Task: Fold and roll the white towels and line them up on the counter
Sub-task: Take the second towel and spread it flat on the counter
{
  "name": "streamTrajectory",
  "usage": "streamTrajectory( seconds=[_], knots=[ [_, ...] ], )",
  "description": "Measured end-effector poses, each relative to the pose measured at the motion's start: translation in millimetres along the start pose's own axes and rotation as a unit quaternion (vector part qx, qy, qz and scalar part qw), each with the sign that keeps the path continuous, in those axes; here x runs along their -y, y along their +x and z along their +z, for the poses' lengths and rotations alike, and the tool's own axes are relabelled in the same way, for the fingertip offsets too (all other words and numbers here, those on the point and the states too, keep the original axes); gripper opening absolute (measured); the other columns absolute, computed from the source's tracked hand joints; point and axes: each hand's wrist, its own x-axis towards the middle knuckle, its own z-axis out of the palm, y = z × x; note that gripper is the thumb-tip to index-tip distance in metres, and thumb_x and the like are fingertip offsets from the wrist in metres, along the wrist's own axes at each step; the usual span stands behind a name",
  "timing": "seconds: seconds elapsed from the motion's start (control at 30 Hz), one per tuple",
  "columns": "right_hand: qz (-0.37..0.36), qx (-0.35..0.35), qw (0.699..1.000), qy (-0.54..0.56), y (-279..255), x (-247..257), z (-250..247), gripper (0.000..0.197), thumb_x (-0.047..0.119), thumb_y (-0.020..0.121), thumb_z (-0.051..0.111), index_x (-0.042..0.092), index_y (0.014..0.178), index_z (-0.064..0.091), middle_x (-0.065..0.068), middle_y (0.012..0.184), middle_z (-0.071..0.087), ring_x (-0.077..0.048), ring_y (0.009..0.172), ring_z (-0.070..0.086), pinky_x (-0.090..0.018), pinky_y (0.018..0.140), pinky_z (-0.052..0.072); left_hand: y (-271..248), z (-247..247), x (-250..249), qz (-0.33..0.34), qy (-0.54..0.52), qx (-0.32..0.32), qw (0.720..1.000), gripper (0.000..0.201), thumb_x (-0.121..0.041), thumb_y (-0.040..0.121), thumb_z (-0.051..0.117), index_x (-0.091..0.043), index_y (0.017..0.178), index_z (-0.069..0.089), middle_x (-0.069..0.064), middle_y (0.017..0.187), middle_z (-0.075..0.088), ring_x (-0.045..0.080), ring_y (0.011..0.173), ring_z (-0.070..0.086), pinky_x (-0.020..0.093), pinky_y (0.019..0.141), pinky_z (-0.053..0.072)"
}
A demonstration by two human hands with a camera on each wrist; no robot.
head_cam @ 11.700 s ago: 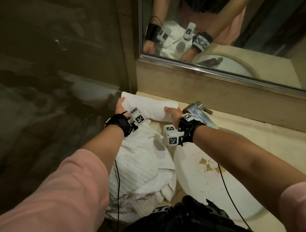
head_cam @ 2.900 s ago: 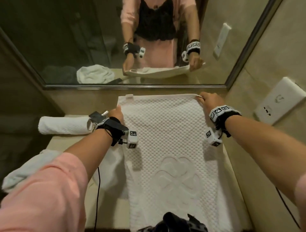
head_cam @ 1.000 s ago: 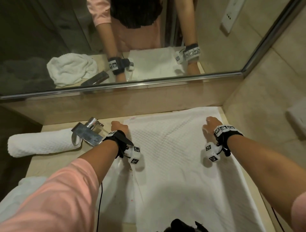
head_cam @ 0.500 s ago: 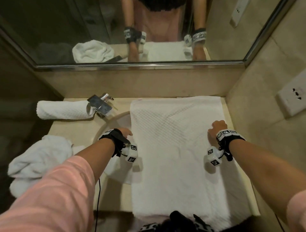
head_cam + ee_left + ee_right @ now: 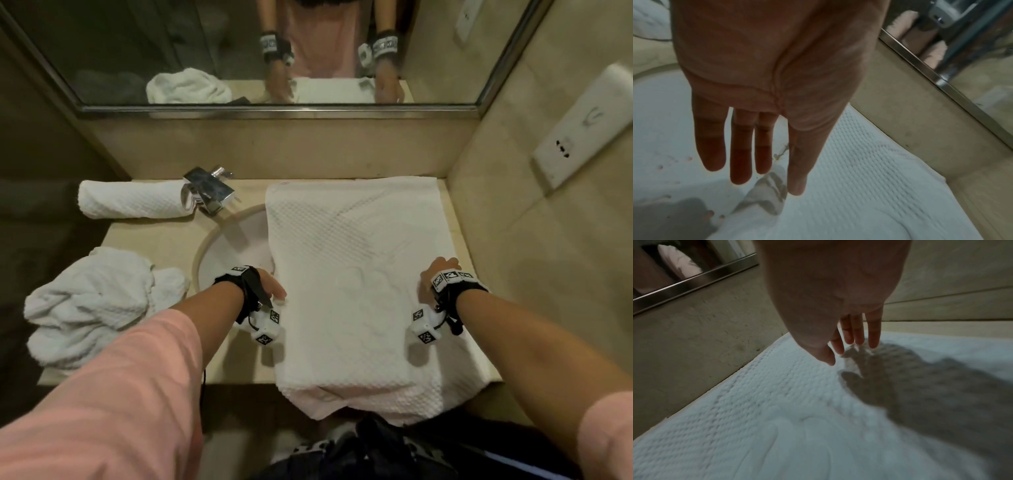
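A white waffle towel (image 5: 359, 274) lies spread flat on the counter (image 5: 154, 240), its near end hanging over the front edge. My left hand (image 5: 270, 286) is at the towel's left edge, over the sink rim. In the left wrist view my left hand (image 5: 766, 178) has straight fingers and holds nothing, with the towel (image 5: 869, 186) beside it. My right hand (image 5: 436, 272) is near the towel's right edge. In the right wrist view my right hand (image 5: 846, 352) hovers with straight fingers just over the towel (image 5: 777, 418), casting a shadow. A rolled towel (image 5: 133, 204) lies at the back left.
A crumpled pile of white towels (image 5: 92, 305) sits at the counter's left front. The faucet (image 5: 205, 192) and the sink basin (image 5: 236, 253) lie left of the spread towel, which partly covers the basin. A mirror (image 5: 274, 51) backs the counter. A wall socket (image 5: 582, 126) is on the right wall.
Both hands have drawn back toward me along the towel's side edges, from its far part to its middle. The towel has stayed flat in place.
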Motion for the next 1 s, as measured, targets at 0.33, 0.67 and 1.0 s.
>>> streamTrajectory(
  seconds=[0.33, 0.67, 1.0],
  knots=[
    [0.057, 0.072, 0.991, -0.096, -97.9, -40.6, 54.0, 0.029, 0.017, 0.093, 0.047, 0.011, 0.118, 0.059, -0.013, 0.13, 0.047, -0.033, 0.125, 0.044, -0.044, 0.101, 0.043, -32.8, 36.6, 22.0, 0.142, -0.015, 0.112, 0.983, 0.037, -0.011, 0.099, 0.049, -0.008, 0.136, 0.049, 0.006, 0.1, 0.056, 0.007, 0.061, 0.054, 0.01, 0.047, 0.046],
    [0.012, 0.152, 0.984, -0.088, -107.7, -41.2, 78.2, 0.052, 0.029, 0.099, 0.045, 0.005, 0.144, 0.036, -0.016, 0.149, 0.037, -0.034, 0.135, 0.039, -0.04, 0.11, 0.034, -45.5, 69.7, 41.2, 0.184, 0.077, 0.036, 0.979, 0.032, -0.024, 0.097, 0.054, -0.012, 0.127, 0.057, 0.007, 0.098, 0.067, 0.015, 0.08, 0.058, 0.027, 0.078, 0.051],
    [-0.052, 0.179, 0.955, -0.23, -88.7, -46.5, 84.0, 0.041, 0.028, 0.097, 0.046, 0.006, 0.131, 0.045, -0.017, 0.135, 0.05, -0.036, 0.118, 0.052, -0.044, 0.098, 0.043, -50.3, 89.0, 34.0, 0.142, 0.22, -0.075, 0.962, 0.047, -0.045, 0.089, 0.059, -0.007, 0.116, 0.055, 0.011, 0.116, 0.06, 0.029, 0.105, 0.057, 0.034, 0.086, 0.045]
  ],
)
